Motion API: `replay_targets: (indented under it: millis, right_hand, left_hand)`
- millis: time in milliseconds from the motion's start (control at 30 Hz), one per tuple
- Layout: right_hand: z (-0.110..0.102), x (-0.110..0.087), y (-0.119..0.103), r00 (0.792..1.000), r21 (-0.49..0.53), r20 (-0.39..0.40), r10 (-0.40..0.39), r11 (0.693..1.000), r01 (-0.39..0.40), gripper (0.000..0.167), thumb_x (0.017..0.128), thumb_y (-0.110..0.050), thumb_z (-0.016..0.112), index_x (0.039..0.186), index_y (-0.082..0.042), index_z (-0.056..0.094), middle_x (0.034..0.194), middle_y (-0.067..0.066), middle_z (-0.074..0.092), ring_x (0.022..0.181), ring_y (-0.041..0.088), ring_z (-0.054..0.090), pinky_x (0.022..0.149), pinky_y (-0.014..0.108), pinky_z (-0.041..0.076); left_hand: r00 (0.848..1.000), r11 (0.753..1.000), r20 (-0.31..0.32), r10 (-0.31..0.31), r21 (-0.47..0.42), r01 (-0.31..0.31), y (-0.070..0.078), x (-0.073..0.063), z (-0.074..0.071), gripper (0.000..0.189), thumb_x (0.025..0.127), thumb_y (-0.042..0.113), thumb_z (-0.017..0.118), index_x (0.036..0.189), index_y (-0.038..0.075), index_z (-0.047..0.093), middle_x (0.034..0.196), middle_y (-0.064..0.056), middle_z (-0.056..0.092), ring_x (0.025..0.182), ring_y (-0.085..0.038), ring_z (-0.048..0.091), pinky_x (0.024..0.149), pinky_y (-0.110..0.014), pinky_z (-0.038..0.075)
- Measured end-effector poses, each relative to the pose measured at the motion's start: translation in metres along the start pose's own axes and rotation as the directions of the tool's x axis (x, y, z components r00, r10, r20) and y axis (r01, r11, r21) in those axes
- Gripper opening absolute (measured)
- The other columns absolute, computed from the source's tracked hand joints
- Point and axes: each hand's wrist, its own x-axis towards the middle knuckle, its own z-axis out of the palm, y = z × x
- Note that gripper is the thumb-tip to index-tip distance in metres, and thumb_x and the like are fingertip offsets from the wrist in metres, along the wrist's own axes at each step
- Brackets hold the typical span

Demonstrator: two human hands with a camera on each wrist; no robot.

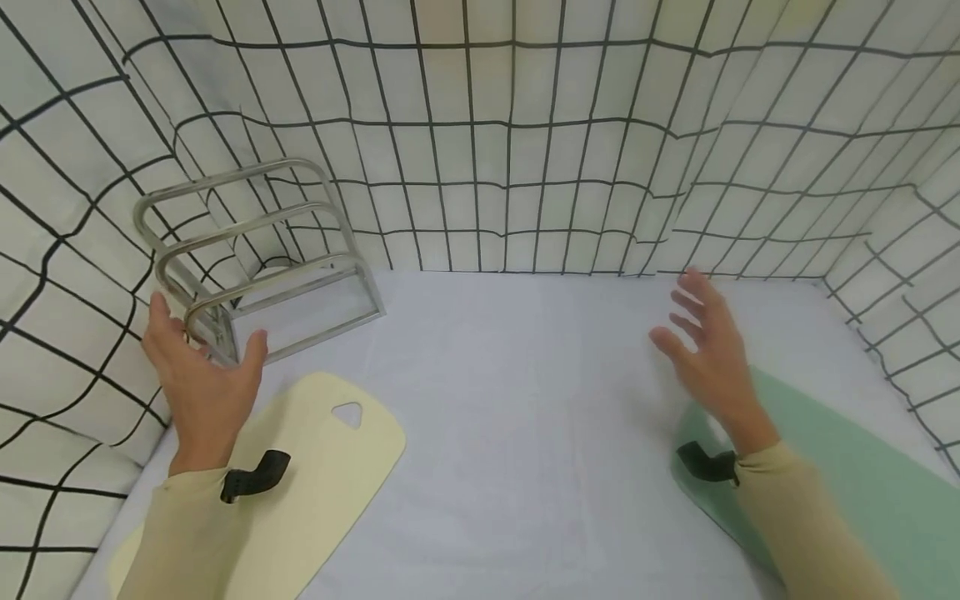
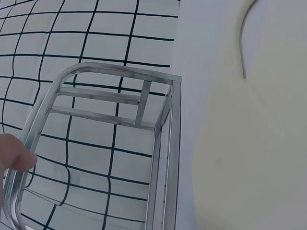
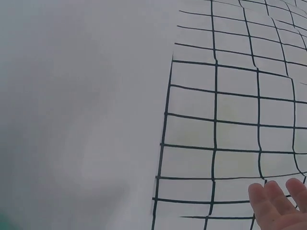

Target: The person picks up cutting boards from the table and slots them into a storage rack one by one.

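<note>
At the far left, a silver metal rack [image 1: 225,177] with several looped bars stands on the white cloth. My left hand [image 1: 202,379] is at its near left end, thumb spread away from the fingers. In the left wrist view a fingertip [image 2: 19,160] overlaps the tube of the rack [image 2: 175,143]. Below that forearm lies a pale yellow cutting board [image 1: 322,467] with a rounded triangular hole. My right hand [image 1: 712,358] hovers at the right with nothing in it, fingers loosely bent. A green board [image 1: 847,467] lies under the right forearm.
White walls with a black grid [image 1: 487,150] enclose the back and both sides. White cloth [image 1: 510,417] stretches between the two boards. A black piece [image 1: 258,475] is strapped at the left wrist, and another [image 1: 705,462] at the right.
</note>
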Motion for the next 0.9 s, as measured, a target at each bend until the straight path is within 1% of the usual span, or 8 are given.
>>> replay_targets:
  millis: [100, 267, 333, 433, 533, 667, 767, 900]
  right_hand:
    - [0.007, 0.001, -0.003, 1.0, 0.01, -0.001, -0.012, 1.0, 0.012, 0.089, 0.095, -0.014, 0.075, 0.165, -0.031, 0.022, 0.166, 0.009, 0.037, 0.149, 0.037, 0.045, 0.11, 0.007, 0.041]
    - [0.017, 0.003, -0.007, 0.999, 0.015, 0.008, -0.035, 0.999, 0.035, 0.088, 0.095, -0.015, 0.075, 0.165, -0.032, 0.024, 0.166, 0.009, 0.038, 0.149, 0.034, 0.046, 0.109, 0.005, 0.041]
    - [0.021, 0.004, -0.008, 0.999, 0.018, 0.017, -0.037, 0.999, 0.036, 0.088, 0.095, -0.015, 0.075, 0.165, -0.031, 0.023, 0.166, 0.009, 0.038, 0.149, 0.034, 0.046, 0.112, 0.011, 0.043]
    - [0.026, 0.005, -0.009, 0.999, -0.002, 0.03, -0.033, 0.999, 0.033, 0.088, 0.096, -0.02, 0.075, 0.165, -0.03, 0.022, 0.167, 0.009, 0.038, 0.149, 0.033, 0.046, 0.116, 0.026, 0.045]
    - [0.032, 0.006, -0.011, 0.999, 0.004, 0.037, -0.036, 0.999, 0.036, 0.087, 0.096, -0.02, 0.075, 0.165, -0.028, 0.023, 0.167, 0.009, 0.038, 0.149, 0.032, 0.046, 0.116, 0.035, 0.045]
    - [0.041, 0.008, -0.015, 0.998, 0.036, 0.052, -0.039, 0.999, 0.037, 0.086, 0.095, -0.017, 0.075, 0.165, -0.028, 0.025, 0.166, 0.008, 0.038, 0.148, 0.032, 0.048, 0.117, 0.039, 0.045]
    - [0.049, 0.01, -0.018, 0.997, 0.056, 0.065, -0.044, 0.998, 0.04, 0.086, 0.095, -0.016, 0.074, 0.165, -0.026, 0.025, 0.166, 0.009, 0.038, 0.148, 0.033, 0.049, 0.116, 0.047, 0.044]
    - [0.057, 0.013, -0.021, 0.996, 0.076, 0.084, -0.04, 0.997, 0.034, 0.085, 0.096, -0.014, 0.073, 0.165, -0.024, 0.025, 0.165, 0.01, 0.039, 0.147, 0.034, 0.049, 0.117, 0.05, 0.044]
  left_hand:
    - [1.0, 1.0, -0.014, -0.001, -0.022, 0.001, -0.004, 0.003, 0.002, 0.096, 0.091, 0.022, 0.075, 0.165, 0.026, 0.014, 0.166, -0.01, 0.027, 0.152, -0.025, 0.034, 0.114, -0.028, 0.038]
    - [1.0, 0.998, -0.017, 0.021, -0.063, -0.022, -0.008, 0.01, 0.005, 0.095, 0.09, 0.015, 0.074, 0.165, 0.022, 0.015, 0.167, -0.013, 0.026, 0.157, -0.024, 0.028, 0.129, -0.046, 0.029]
    - [1.0, 0.998, -0.013, 0.02, -0.067, -0.021, -0.008, 0.012, 0.006, 0.095, 0.09, 0.014, 0.073, 0.166, 0.022, 0.015, 0.167, -0.012, 0.026, 0.158, -0.023, 0.029, 0.129, -0.045, 0.029]
    - [1.0, 0.997, -0.006, 0.008, -0.075, -0.008, -0.008, 0.016, 0.007, 0.094, 0.091, 0.013, 0.07, 0.166, 0.023, 0.014, 0.166, -0.011, 0.026, 0.158, -0.022, 0.03, 0.129, -0.038, 0.029]
    - [1.0, 0.995, 0.01, -0.015, -0.095, 0.016, -0.008, 0.019, 0.008, 0.093, 0.092, 0.012, 0.066, 0.166, 0.026, 0.012, 0.166, -0.01, 0.026, 0.158, -0.021, 0.03, 0.128, -0.034, 0.03]
    - [0.992, 0.981, 0.06, -0.107, -0.156, 0.115, -0.007, 0.022, 0.005, 0.092, 0.094, 0.01, 0.061, 0.166, 0.03, 0.008, 0.167, -0.005, 0.022, 0.161, -0.019, 0.025, 0.128, -0.033, 0.031]
    - [0.983, 0.968, 0.088, -0.16, -0.18, 0.174, -0.005, 0.023, 0.001, 0.091, 0.095, 0.008, 0.058, 0.166, 0.032, 0.006, 0.167, -0.002, 0.021, 0.161, -0.016, 0.024, 0.126, -0.033, 0.033]
    - [0.986, 0.974, 0.075, -0.146, -0.163, 0.156, -0.006, 0.024, 0.0, 0.09, 0.095, 0.004, 0.055, 0.166, 0.031, 0.008, 0.164, -0.004, 0.026, 0.16, -0.016, 0.026, 0.124, -0.031, 0.036]
